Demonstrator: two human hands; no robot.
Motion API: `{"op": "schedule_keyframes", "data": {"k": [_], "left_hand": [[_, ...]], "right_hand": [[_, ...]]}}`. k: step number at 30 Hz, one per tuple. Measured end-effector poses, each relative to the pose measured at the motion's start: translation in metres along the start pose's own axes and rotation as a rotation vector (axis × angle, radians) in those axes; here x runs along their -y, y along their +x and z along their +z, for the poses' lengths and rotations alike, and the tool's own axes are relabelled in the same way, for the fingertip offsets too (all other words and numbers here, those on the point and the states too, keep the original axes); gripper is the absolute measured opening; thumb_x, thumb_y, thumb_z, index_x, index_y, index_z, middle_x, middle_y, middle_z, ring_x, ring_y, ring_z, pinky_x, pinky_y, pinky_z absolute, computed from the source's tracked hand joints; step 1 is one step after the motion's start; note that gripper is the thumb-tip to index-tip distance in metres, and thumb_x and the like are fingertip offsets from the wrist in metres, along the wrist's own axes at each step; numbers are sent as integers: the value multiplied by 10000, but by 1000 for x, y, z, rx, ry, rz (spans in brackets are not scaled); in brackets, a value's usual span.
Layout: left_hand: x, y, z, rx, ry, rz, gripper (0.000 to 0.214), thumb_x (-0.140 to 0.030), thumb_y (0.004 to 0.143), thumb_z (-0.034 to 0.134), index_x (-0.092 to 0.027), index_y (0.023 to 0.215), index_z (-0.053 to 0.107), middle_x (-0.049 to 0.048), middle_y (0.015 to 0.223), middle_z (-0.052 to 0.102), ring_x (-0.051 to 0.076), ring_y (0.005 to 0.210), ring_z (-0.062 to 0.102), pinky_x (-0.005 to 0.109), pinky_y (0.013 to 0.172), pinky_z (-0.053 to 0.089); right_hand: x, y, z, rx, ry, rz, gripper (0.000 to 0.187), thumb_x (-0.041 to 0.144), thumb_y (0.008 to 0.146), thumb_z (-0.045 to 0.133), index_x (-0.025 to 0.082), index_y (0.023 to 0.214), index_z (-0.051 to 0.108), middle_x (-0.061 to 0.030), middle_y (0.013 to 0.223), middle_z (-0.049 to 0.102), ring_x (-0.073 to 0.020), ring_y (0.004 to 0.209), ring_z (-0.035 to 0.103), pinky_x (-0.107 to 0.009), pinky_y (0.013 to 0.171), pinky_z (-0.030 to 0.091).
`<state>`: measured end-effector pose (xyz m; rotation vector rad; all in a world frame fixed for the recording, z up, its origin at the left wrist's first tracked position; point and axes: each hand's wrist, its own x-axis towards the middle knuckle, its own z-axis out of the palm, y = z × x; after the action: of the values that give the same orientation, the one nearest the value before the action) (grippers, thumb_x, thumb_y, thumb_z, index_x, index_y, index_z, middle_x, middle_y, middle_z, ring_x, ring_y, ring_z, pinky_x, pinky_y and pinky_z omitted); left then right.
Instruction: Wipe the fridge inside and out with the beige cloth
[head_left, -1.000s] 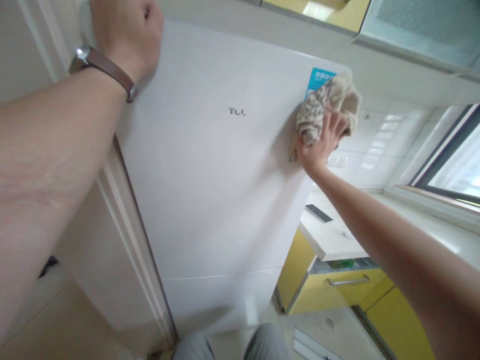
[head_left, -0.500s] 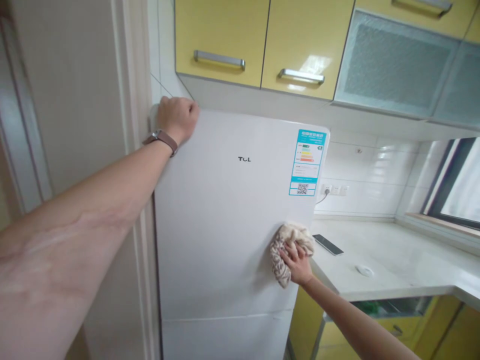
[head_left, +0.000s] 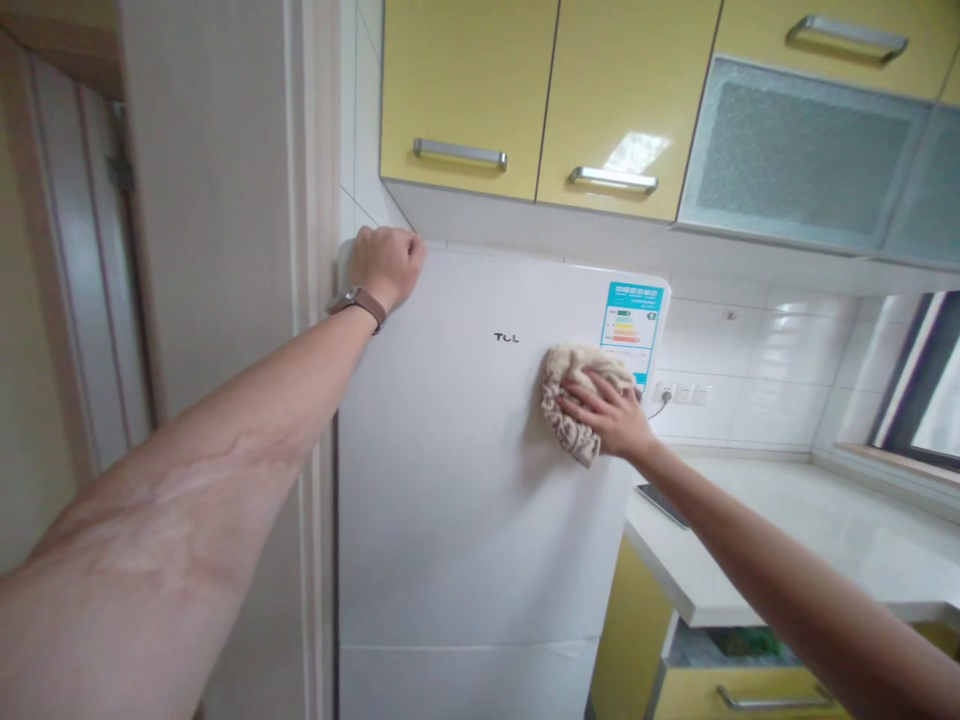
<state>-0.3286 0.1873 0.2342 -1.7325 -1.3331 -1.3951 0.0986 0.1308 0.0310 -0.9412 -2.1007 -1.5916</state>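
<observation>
Against the upper part of the white refrigerator door (head_left: 450,470), the right hand (head_left: 611,415) presses a crumpled cleaning cloth (head_left: 574,400) flat to the panel, the fingers (head_left: 581,385) spread over the bunched fabric and the palm behind it, the grip closed on the cloth rather than loose. The right forearm runs in from the lower right corner, straight and rising toward the door, crossing in front of the pale countertop (head_left: 787,550). The left hand (head_left: 386,262) is curled into a fist over the top left corner of the refrigerator, knuckles forward, fingers folded down over the edge; what lies under the fingers is hidden, so it looks like a clasp on the corner itself. A brown-strapped wristwatch (head_left: 358,303) sits on that wrist, and the left arm stretches up from the lower left, nearly straight.

The cloth is beige with a darker mottled pattern on its lower folds, wadded into a loose lump. It lies just right of the small dark brand lettering (head_left: 506,338) and overlaps the lower left of the blue energy label (head_left: 634,320) near the door's right edge.

Above the refrigerator hang yellow wall cabinets (head_left: 540,90) with metal bar handles.
</observation>
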Motion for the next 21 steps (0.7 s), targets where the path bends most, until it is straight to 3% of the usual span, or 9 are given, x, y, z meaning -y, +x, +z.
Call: {"op": "schedule_keyframes", "data": {"k": [2,5,8,10,13,17,21], "left_hand": [[0,0,0,5,-24,-4,648,-611,1029,236,-216,1058,748,108,1140,750,290,1297,518,440,1076,277],[0,-1,-1,15,-15,-1,623,-572,1056,235,-214,1063,745,105,1172,745,290,1275,516,433,1077,255],[-1,-1,0,25,28,13,643,-520,1078,220,-170,1115,757,111,1217,744,259,1179,519,422,1054,252],[-2,-1,-1,20,48,6,675,-509,1068,197,-162,1167,767,100,1230,744,244,1142,510,421,1047,234],[-3,-1,-1,27,67,2,686,-483,1050,188,-154,1232,762,92,1248,739,239,1098,511,426,1048,202],[-6,-1,-3,30,79,-19,637,-427,1064,212,-142,1260,747,103,1279,733,246,1092,523,421,1052,191],[-8,1,-3,30,158,-27,623,-418,1075,225,-137,1270,746,77,1306,742,212,1058,527,403,1028,202]], "right_hand": [[-29,46,-14,13,14,65,801,429,870,713,362,1632,477,-105,1676,497,-491,1525,385,-656,1090,390],[-59,110,-35,-38,41,184,825,486,886,685,349,1653,416,-105,1741,380,-519,1560,285,-734,1129,322],[-68,158,-53,-63,109,306,816,585,915,618,317,1650,386,-121,1745,339,-524,1548,248,-762,1132,291],[-67,180,-62,-46,157,414,788,580,940,574,257,1633,384,-161,1703,373,-493,1493,314,-753,1122,293],[-62,197,-66,-56,192,545,734,500,937,587,166,1567,416,-195,1568,490,-430,1382,397,-741,1098,293],[-59,200,-62,-149,217,582,659,440,882,642,221,1482,481,-147,1507,517,-372,1326,379,-685,1117,298],[-52,199,-63,-134,183,663,755,437,804,715,216,1484,473,-142,1512,490,-375,1327,361,-667,1120,302]]}}
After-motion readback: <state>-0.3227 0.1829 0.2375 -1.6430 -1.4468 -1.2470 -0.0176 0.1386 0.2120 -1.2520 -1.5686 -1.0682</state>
